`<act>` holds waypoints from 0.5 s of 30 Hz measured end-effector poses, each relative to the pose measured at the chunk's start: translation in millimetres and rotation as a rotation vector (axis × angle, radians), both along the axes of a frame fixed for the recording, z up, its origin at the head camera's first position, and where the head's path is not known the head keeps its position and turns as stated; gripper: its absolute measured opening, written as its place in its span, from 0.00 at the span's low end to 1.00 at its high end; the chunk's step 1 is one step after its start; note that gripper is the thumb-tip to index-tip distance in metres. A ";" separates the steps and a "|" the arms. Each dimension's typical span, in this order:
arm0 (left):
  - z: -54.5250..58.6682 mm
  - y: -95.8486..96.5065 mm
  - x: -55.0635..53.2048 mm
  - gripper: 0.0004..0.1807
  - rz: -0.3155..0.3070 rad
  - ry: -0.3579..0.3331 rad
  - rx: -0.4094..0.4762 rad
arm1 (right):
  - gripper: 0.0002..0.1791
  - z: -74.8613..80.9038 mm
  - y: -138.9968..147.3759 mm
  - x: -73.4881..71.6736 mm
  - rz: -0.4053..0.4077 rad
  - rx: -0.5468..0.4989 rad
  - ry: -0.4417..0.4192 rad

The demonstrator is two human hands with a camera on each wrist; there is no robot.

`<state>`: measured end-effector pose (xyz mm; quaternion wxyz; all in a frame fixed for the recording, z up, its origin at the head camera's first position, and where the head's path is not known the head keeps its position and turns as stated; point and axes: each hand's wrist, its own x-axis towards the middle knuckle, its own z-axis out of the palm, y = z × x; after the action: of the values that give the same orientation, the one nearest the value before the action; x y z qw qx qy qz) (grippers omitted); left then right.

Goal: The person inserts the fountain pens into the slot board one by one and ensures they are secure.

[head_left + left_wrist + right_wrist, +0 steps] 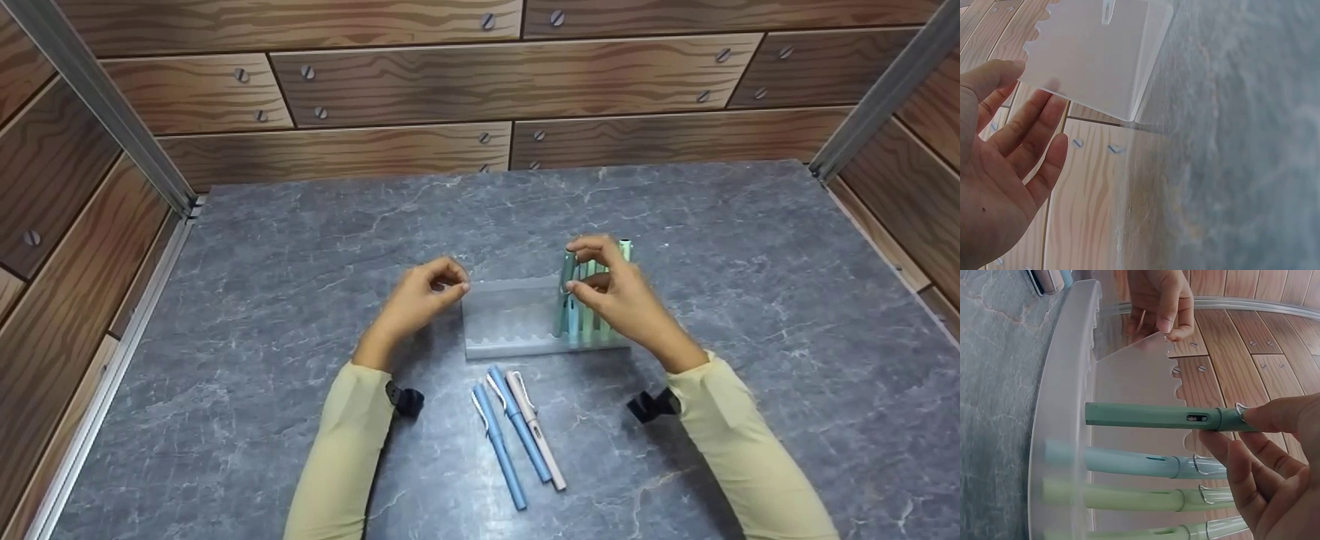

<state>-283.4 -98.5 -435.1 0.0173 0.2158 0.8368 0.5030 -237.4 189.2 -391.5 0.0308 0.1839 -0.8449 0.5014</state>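
Observation:
My left hand [415, 301] pinches the upper left corner of a clear frosted pen rack [506, 313], which has a notched edge. At the rack's right part, my right hand [621, 296] holds a dark green pen [1145, 416] between thumb and fingers near its metal clip. That pen stands nearly upright in the head view, its lower end close to the rack's bottom ledge; whether it rests in a notch I cannot tell. Beside it in the rack stand a light blue pen [1129, 461] and several light green pens [1134, 498], partly hidden by my right hand in the head view.
In front of the rack, two blue pens [498, 448] and a greyish-pink pen [545, 448] lie on the grey marbled table [300, 300]. Wood-patterned walls [420, 82] with metal rails [120, 105] enclose the table at the back and sides.

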 end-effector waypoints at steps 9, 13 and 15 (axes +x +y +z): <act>-0.9 0.1 -0.6 0.05 -0.002 -0.003 -0.007 | 0.25 -6.6 -2.2 -0.9 -0.018 0.024 -0.007; -0.3 0.1 -0.8 0.05 -0.005 0.004 -0.013 | 0.25 -8.4 -2.4 -0.9 -0.027 0.027 0.005; -0.4 0.1 -1.0 0.05 -0.005 0.009 -0.011 | 0.26 -9.2 -2.3 -1.0 -0.026 0.026 0.007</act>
<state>-284.4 -98.3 -435.6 0.0162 0.2198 0.8391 0.4973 -238.4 186.8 -400.7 0.0379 0.1749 -0.8536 0.4892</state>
